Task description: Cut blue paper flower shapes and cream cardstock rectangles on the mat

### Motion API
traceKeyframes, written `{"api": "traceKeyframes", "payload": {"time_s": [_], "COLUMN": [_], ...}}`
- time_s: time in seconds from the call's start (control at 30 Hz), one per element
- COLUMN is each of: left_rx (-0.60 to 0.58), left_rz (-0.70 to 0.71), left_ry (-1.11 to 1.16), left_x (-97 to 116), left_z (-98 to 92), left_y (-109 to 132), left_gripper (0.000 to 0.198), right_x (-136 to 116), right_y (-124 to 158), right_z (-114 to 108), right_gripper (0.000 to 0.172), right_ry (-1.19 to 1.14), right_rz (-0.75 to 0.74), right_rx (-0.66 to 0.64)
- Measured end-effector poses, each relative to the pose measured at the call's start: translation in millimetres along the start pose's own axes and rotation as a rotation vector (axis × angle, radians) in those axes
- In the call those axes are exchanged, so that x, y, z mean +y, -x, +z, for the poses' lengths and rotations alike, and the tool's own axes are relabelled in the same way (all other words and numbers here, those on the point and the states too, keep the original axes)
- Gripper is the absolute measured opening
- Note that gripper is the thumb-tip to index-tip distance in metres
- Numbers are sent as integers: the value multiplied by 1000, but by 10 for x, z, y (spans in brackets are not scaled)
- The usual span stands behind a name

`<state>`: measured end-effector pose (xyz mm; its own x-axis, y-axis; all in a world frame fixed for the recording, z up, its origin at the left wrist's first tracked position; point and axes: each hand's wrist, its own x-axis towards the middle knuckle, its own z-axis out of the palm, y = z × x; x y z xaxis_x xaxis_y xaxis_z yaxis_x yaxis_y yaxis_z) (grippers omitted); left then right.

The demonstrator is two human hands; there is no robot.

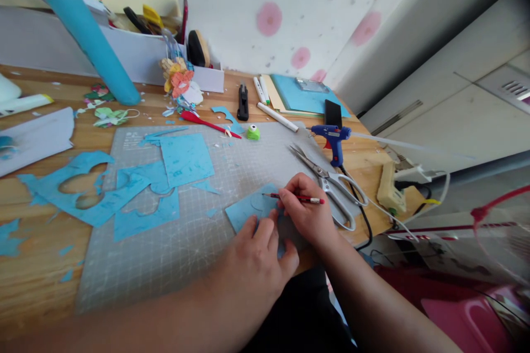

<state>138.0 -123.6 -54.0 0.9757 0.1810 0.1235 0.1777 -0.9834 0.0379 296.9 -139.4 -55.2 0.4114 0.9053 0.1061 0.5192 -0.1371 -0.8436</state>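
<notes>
My right hand [308,207] is closed round a red pencil [305,198], its tip against a blue sheet of paper [244,207] that bears faint curved pencil lines. Lying across the lower part of that sheet, my left hand [265,248] presses it to the grey cutting mat [199,265] with its fingers stretched out. The sheet's near edge is hidden under my hands. Just right of my right hand lie large silver scissors [331,176], blades partly apart. A blue square of paper [187,159] and cut-out blue scraps [153,215] are at the mat's left.
A blue glue gun [334,140] with a cord stands behind the scissors. Beyond the mat are a green punch [253,132], a red tool [207,123], a black cutter [243,102] and a white marker [277,116]. A power strip [391,187] sits at the right edge.
</notes>
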Motion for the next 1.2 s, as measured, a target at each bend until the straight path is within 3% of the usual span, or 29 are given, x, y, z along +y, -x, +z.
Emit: {"api": "traceKeyframes", "payload": {"time_s": [0.27, 0.93, 1.2], "left_rx": [-24, 8, 1], "left_rz": [12, 4, 11], "left_ry": [2, 24, 27], "left_x": [-26, -17, -31], "left_z": [-38, 123, 72], "left_y": [-19, 32, 12], "left_gripper": [39, 51, 48], "right_x": [24, 116, 135], "right_y": [10, -14, 35], "right_z": [4, -2, -53], "right_gripper": [17, 18, 18], "right_ry": [-3, 12, 27], "right_rz": [2, 29, 34], "right_rx": [11, 135, 153]}}
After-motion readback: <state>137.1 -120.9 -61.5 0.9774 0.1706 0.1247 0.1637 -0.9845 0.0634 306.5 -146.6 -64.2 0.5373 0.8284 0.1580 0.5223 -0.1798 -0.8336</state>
